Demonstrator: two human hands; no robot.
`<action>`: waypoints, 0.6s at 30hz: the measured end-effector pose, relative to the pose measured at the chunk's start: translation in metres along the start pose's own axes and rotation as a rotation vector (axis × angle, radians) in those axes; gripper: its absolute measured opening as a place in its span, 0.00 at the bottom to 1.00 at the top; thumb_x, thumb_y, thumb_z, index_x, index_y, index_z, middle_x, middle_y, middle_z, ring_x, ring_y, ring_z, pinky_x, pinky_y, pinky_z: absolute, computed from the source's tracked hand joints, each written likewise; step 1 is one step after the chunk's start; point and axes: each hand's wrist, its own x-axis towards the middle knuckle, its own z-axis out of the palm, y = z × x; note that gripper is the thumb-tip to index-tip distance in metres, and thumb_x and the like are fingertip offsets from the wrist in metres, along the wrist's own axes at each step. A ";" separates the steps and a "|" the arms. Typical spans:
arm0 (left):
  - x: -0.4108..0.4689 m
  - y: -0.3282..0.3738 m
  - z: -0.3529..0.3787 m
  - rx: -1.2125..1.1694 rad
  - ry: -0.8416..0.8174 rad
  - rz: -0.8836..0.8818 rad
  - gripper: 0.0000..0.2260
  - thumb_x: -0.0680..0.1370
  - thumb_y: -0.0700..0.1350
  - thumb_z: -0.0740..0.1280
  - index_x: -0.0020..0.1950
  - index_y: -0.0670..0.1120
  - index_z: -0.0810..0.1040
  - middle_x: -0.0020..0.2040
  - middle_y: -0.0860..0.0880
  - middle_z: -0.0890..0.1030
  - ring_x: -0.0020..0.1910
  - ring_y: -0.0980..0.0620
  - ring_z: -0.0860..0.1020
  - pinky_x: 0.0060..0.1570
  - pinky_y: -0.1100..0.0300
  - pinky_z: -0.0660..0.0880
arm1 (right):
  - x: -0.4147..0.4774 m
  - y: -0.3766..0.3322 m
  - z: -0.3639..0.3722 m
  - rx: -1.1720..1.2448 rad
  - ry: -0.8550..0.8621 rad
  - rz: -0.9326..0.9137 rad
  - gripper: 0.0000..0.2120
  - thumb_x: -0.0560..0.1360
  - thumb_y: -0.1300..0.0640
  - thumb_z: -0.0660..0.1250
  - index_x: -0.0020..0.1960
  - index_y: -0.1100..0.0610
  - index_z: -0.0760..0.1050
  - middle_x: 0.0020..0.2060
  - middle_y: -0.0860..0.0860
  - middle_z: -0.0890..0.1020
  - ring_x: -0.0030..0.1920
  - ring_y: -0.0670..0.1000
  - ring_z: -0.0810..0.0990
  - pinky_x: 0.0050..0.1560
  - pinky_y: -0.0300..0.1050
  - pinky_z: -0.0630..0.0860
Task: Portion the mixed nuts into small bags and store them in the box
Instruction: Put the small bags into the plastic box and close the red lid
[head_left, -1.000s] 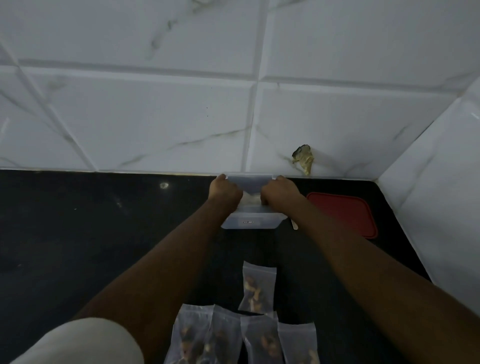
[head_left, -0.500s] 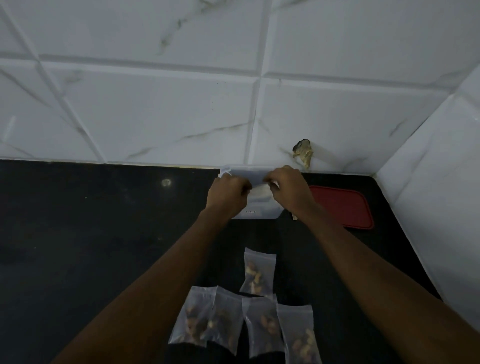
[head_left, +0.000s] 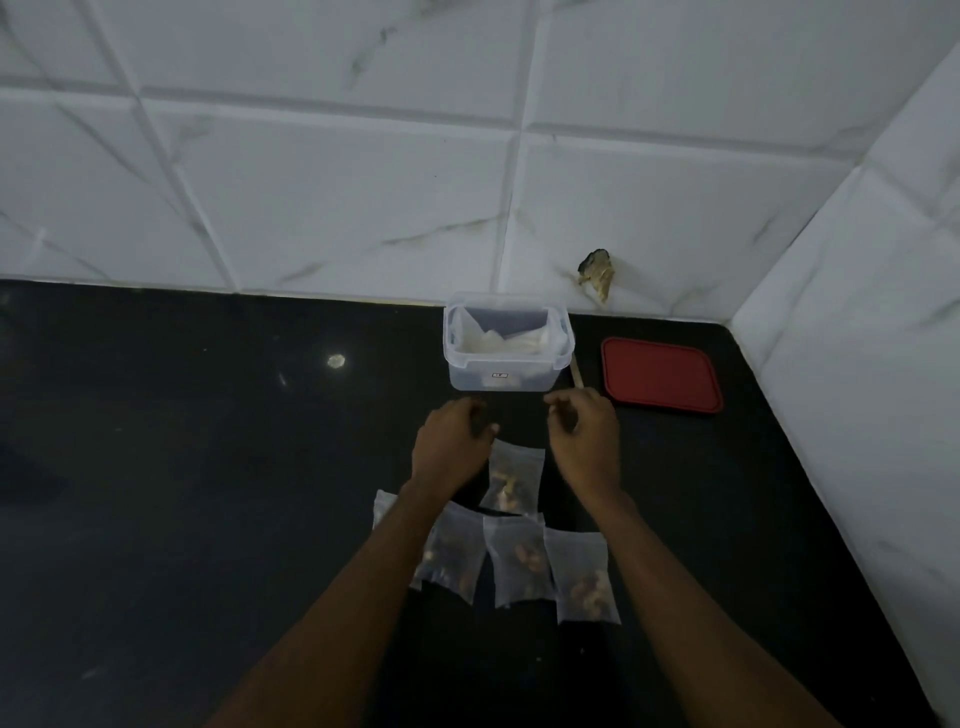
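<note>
A clear plastic box (head_left: 506, 375) stands open against the back wall with pale bags inside it. Several small clear bags of mixed nuts lie on the black counter in front of it: one bag (head_left: 511, 478) between my wrists, and a row nearer me, including a middle bag (head_left: 519, 558) and a right bag (head_left: 584, 582). My left hand (head_left: 451, 449) and my right hand (head_left: 586, 441) hover just in front of the box, fingers loosely curled, holding nothing. My left forearm covers part of the leftmost bags.
The box's red lid (head_left: 661, 374) lies flat to the right of the box. A thin pale stick (head_left: 576, 375) lies between box and lid. White marble tile walls close the back and right side. A damaged spot (head_left: 597, 273) marks the back wall.
Both hands have left the box and drawn back toward me; they were at its rim handling a bag. The box now stands uncovered with the bags inside.
</note>
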 end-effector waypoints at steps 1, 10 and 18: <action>-0.001 -0.003 0.004 0.039 -0.068 -0.061 0.17 0.77 0.55 0.68 0.63 0.48 0.77 0.57 0.49 0.78 0.56 0.50 0.77 0.57 0.51 0.76 | -0.005 0.004 0.001 -0.018 -0.046 0.040 0.09 0.74 0.65 0.69 0.51 0.55 0.81 0.47 0.47 0.79 0.51 0.49 0.76 0.52 0.41 0.74; -0.009 -0.011 0.024 -0.083 -0.162 -0.215 0.07 0.74 0.52 0.70 0.49 0.52 0.81 0.51 0.49 0.81 0.52 0.48 0.79 0.55 0.51 0.77 | -0.034 0.023 0.006 -0.067 -0.401 0.267 0.11 0.74 0.62 0.68 0.55 0.51 0.80 0.53 0.52 0.81 0.55 0.53 0.78 0.56 0.49 0.76; -0.025 0.013 0.006 -0.644 -0.113 -0.206 0.02 0.81 0.44 0.65 0.51 0.46 0.75 0.50 0.44 0.81 0.48 0.48 0.80 0.52 0.48 0.78 | -0.035 0.004 -0.020 0.463 -0.400 0.455 0.07 0.77 0.66 0.68 0.54 0.60 0.77 0.51 0.54 0.82 0.51 0.49 0.80 0.47 0.37 0.76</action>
